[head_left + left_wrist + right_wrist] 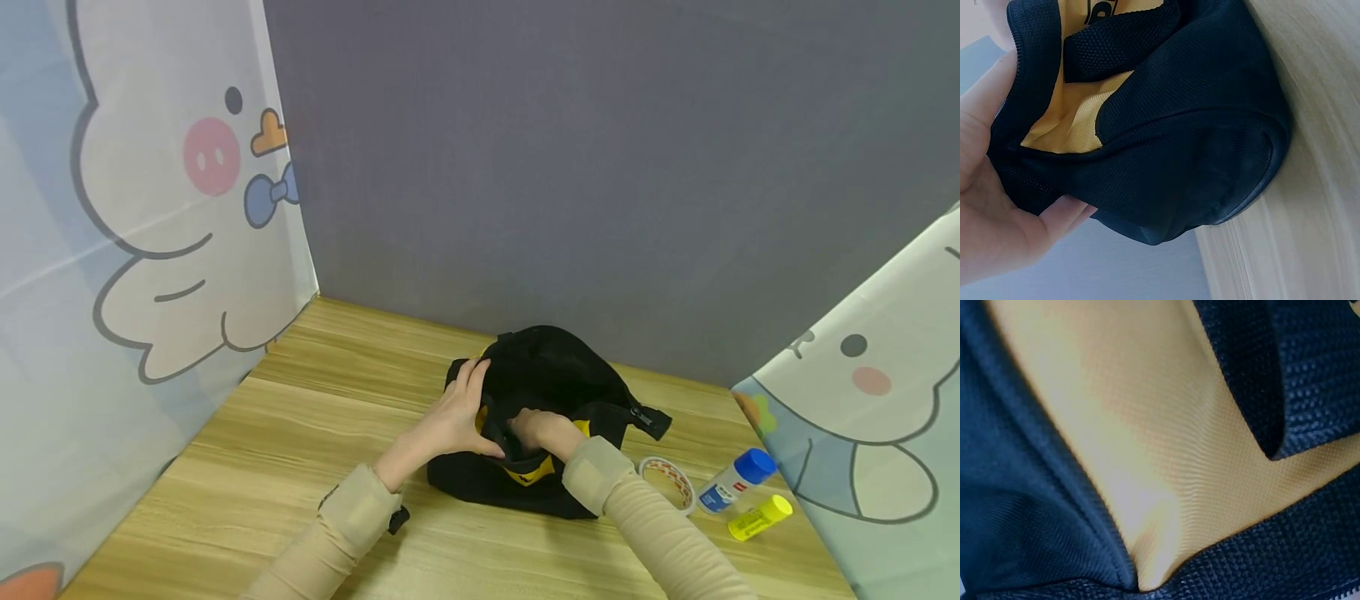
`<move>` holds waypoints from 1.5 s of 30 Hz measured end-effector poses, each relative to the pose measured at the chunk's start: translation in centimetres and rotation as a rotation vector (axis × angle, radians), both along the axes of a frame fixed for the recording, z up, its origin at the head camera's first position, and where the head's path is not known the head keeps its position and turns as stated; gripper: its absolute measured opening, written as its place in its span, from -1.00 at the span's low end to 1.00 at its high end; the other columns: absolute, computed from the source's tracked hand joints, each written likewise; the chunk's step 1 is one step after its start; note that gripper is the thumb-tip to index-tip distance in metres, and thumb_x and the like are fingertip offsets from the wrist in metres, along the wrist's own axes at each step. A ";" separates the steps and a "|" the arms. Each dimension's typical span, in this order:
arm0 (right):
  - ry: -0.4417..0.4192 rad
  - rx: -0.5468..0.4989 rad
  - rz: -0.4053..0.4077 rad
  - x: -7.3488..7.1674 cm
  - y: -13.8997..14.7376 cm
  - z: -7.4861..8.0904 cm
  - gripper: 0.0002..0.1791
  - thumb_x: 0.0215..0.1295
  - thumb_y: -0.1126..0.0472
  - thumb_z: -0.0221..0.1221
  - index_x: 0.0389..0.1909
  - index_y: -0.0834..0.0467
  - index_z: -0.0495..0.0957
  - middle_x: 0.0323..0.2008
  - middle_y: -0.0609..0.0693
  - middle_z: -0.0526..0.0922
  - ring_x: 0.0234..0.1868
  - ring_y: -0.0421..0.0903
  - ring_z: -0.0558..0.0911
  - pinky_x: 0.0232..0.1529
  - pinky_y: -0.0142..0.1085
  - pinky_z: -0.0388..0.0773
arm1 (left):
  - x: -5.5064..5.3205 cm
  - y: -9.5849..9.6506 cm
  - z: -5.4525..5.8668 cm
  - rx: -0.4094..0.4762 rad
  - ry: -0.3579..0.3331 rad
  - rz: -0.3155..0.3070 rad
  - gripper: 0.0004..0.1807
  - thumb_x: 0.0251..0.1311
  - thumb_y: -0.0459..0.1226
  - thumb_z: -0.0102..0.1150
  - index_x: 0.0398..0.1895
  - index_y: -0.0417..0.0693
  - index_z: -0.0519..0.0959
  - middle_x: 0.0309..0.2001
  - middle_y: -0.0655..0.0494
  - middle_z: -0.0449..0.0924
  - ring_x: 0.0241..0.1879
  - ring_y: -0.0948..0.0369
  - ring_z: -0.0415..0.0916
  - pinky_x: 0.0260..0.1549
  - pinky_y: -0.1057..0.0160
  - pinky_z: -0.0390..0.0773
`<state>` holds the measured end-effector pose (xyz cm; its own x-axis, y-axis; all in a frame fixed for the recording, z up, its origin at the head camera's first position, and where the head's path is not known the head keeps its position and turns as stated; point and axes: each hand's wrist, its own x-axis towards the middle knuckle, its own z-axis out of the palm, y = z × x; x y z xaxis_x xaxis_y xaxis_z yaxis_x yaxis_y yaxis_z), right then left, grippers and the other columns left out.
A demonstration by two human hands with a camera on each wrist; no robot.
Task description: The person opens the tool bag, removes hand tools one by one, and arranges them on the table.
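A black fabric bag (480, 483) with yellow panels lies on the table, its zippered mouth spread wide. My left hand (453, 417) grips the left edge of that mouth; in the left wrist view the thumb lies along the zipper side and fingertips (1067, 212) wrap the black cloth. My right hand (543, 429) reaches down into the mouth, its fingers hidden inside, and I cannot tell whether they hold anything. Close up in the right wrist view are a yellow panel (1116, 412) and a black woven strap (1316, 375) on the bag's outside.
Right of the bag lie a tape roll (688, 490), a white glue stick with a blue cap (727, 489) and a yellow tube (757, 518). A grey panel (600, 167) stands behind the wooden table (285, 467); printed cloth (172, 300) hangs at both sides.
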<state>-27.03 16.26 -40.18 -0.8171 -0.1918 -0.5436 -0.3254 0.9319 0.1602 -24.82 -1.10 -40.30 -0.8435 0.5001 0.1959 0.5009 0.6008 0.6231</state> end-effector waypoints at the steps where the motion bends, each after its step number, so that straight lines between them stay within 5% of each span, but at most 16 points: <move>1: 0.006 0.001 -0.018 0.0 0.0 0.0 -0.78 0.38 0.23 0.19 0.01 0.10 0.61 -0.29 0.03 0.62 -0.33 -0.08 0.55 -0.24 -0.25 0.53 | 0.0 0.0 0.0 0.004 -0.003 -0.001 0.43 -0.26 0.02 0.65 0.57 -0.14 -0.16 0.53 -0.28 -0.16 0.37 -0.29 0.21 0.21 -0.22 0.46; 10: 0.030 -0.024 -0.092 -0.4 0.4 -0.2 -0.96 0.38 0.27 0.19 -0.23 0.15 0.59 -0.44 0.02 0.51 -0.44 -0.08 0.47 -0.34 -0.26 0.48 | -0.1 -0.1 0.0 0.029 0.020 -0.015 0.41 -0.25 0.00 0.65 0.56 -0.18 -0.15 0.51 -0.31 -0.13 0.37 -0.30 0.21 0.23 -0.23 0.43; 15: 0.055 -0.113 -0.053 -0.7 0.3 -0.6 -0.56 0.33 0.19 0.26 0.20 0.17 0.48 0.03 0.15 0.64 -0.01 0.03 0.63 0.11 -0.07 0.60 | 0.0 -0.1 -0.1 0.014 0.011 -0.011 0.42 -0.24 0.01 0.65 0.57 -0.17 -0.16 0.52 -0.30 -0.15 0.35 -0.30 0.23 0.19 -0.23 0.47; 19: 0.050 -0.178 -0.047 -0.9 0.3 -0.8 -0.20 0.29 0.01 0.30 0.47 0.14 0.23 0.39 0.21 0.39 0.36 0.15 0.44 0.38 0.05 0.38 | 0.0 -0.1 0.0 0.014 -0.002 -0.013 0.42 -0.22 0.00 0.64 0.58 -0.15 -0.18 0.53 -0.28 -0.17 0.38 -0.30 0.20 0.21 -0.23 0.45; 23: 0.040 -0.254 -0.036 -1.1 0.3 -1.0 -0.04 0.25 -0.09 0.32 0.55 0.11 0.07 0.49 0.23 0.23 0.44 0.21 0.35 0.42 0.10 0.32 | 0.1 -0.1 0.1 0.013 -0.012 -0.014 0.42 -0.22 0.01 0.64 0.58 -0.13 -0.18 0.54 -0.27 -0.19 0.41 -0.29 0.17 0.23 -0.23 0.43; 32: 0.043 -0.316 0.049 -1.3 0.1 -1.2 -0.26 0.27 0.00 0.32 0.44 0.02 0.31 0.46 0.23 0.28 0.38 0.22 0.43 0.37 0.13 0.37 | 0.1 0.0 0.0 0.007 -0.010 -0.006 0.41 -0.22 0.02 0.63 0.58 -0.11 -0.17 0.55 -0.24 -0.18 0.42 -0.29 0.15 0.23 -0.24 0.43; 45: 0.053 -0.318 0.064 -1.5 -0.1 -1.4 -0.36 0.25 0.02 0.33 0.34 0.05 0.44 0.41 0.17 0.39 0.38 0.15 0.44 0.38 0.11 0.37 | 0.2 0.1 0.1 0.011 -0.010 -0.006 0.41 -0.23 0.02 0.64 0.58 -0.10 -0.16 0.55 -0.24 -0.18 0.40 -0.29 0.18 0.22 -0.27 0.42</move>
